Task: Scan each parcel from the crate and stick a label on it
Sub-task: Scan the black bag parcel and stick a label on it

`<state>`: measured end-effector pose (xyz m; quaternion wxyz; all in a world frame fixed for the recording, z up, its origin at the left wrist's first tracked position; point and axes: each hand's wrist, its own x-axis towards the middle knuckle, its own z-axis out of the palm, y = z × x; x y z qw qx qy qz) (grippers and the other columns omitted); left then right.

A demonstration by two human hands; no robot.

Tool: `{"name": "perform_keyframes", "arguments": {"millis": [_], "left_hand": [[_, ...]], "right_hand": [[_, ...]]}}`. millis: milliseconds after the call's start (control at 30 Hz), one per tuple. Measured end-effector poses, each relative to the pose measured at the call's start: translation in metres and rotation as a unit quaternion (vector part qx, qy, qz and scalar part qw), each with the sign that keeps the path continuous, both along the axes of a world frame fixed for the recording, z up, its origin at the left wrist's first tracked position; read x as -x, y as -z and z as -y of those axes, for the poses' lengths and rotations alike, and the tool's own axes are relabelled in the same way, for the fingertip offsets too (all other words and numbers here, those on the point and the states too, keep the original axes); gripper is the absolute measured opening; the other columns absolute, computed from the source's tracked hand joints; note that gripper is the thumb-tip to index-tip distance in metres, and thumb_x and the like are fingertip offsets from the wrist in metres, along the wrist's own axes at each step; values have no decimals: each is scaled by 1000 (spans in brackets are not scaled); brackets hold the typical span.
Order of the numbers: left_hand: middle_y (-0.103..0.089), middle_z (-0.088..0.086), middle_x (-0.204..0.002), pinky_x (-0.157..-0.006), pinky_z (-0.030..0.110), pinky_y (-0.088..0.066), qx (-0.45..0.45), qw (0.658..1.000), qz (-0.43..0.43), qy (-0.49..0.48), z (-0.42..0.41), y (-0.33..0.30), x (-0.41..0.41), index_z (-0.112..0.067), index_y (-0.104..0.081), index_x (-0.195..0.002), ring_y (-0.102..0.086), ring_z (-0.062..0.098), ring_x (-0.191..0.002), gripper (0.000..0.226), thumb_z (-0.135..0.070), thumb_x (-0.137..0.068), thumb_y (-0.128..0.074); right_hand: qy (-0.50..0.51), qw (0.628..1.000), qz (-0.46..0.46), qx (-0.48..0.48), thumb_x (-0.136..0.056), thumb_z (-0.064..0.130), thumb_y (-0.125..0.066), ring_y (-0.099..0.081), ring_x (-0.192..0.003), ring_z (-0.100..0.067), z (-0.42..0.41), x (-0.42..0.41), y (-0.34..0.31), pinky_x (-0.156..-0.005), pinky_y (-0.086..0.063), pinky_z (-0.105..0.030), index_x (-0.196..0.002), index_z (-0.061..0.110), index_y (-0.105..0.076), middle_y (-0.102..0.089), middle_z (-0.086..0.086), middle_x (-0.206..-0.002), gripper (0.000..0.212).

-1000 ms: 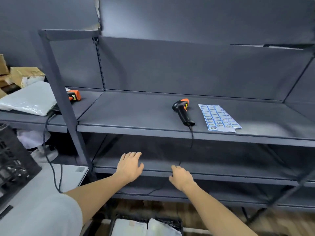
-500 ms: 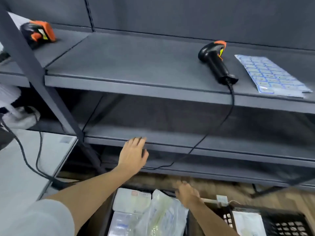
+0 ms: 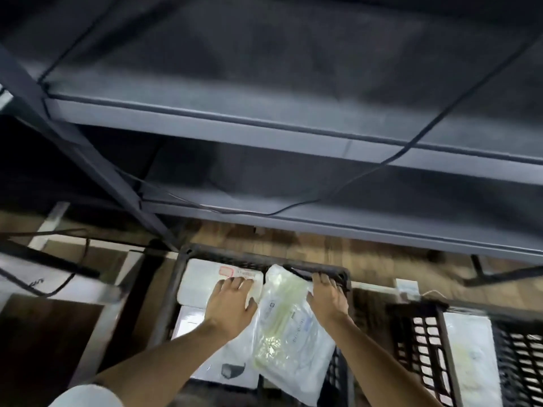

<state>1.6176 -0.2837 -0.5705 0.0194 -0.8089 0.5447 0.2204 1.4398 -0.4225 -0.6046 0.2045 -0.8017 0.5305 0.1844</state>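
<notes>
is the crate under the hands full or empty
Not empty. The black crate holds a flat white parcel under the left hand and a clear bag beside the right hand.

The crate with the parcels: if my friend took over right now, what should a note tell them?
Left hand: open, fingers spread on the white parcel in the crate.
Right hand: fingers curled over the crate's far rim, beside the clear bag parcel.
Scanner and labels: out of view.
Done: nothing visibly lifted or labelled.
Left: lift a parcel, scan it, label it, then repeat.
</notes>
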Motion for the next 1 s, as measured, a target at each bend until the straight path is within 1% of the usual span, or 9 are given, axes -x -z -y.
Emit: {"name": "perform_keyframes", "arguments": {"millis": [200,333,467,567,667,733,800,900,1000], "left_hand": [[-43,-4,-141,-111,28,-22,-29,999,-10,-11,-8,43,0,-23,-35,-143,-37,15,-130,49,-37,-96,-34],[-42,-4,-141,-111,28,-24,-30,999,-10,-14,-7,35,0,-23,-34,-143,-37,16,-129,48,-36,-97,-33],[-44,-3,-140,-109,28,-26,-19,999,-12,-26,-4,-9,4,-23,-35,-143,-40,16,-128,47,-35,-97,-34],[-48,-3,-136,-105,28,-31,5,998,-39,-53,0,-65,8,-24,-39,-140,-44,16,-124,43,-35,-98,-34],[-54,-1,-129,-98,30,-39,30,987,-107,-119,3,-129,8,-23,-46,-130,-51,18,-117,35,-33,-99,-35],[-57,1,-124,-96,31,-42,50,953,-212,-211,5,-177,5,-21,-50,-123,-54,22,-112,29,-33,-101,-36],[-60,5,-114,-87,29,-45,75,894,-314,-310,9,-226,2,-15,-51,-118,-58,24,-100,27,-34,-100,-41],[-61,14,-104,-49,30,-51,82,823,-392,-403,14,-296,-6,-12,-49,-110,-62,25,-69,28,-35,-96,-53],[-64,18,-90,-39,36,-52,69,765,-466,-440,15,-355,-16,-2,-56,-99,-63,29,-59,25,-25,-92,-62]], "right_hand": [[-35,995,2,90,-96,15,-44,-47,-125,-18,8,3,39,-110,-32,-31,-135,18,-43,-52,-1,-133,39],[-23,995,38,94,-93,9,-49,-55,-117,-16,10,8,25,-105,-39,-29,-127,19,-53,-61,1,-124,36],[-19,987,122,102,-99,16,-42,-58,-111,-12,3,15,-27,-99,-45,-28,-128,26,-55,-64,5,-119,34],[-53,983,156,81,-100,20,-41,-50,-121,-8,-11,19,-86,-104,-38,-23,-136,31,-50,-58,11,-130,39],[-130,967,192,108,-89,20,-64,-51,-124,-5,-27,20,-160,-106,-36,-21,-131,27,-58,-57,14,-132,43],[-189,938,246,152,-54,18,-91,-67,-100,-5,-36,21,-217,-87,-54,-22,-106,26,-75,-71,13,-107,55],[-237,914,270,187,-31,18,-97,-70,-87,-3,-43,19,-270,-74,-58,-23,-92,28,-79,-73,15,-94,64],[-286,878,313,221,-32,10,-95,-70,-88,-7,-46,9,-336,-75,-58,-23,-90,26,-79,-73,13,-94,62],[-316,839,351,269,-38,4,-89,-71,-91,-13,-40,-5,-394,-77,-57,-25,-92,22,-78,-74,5,-98,58]]}}
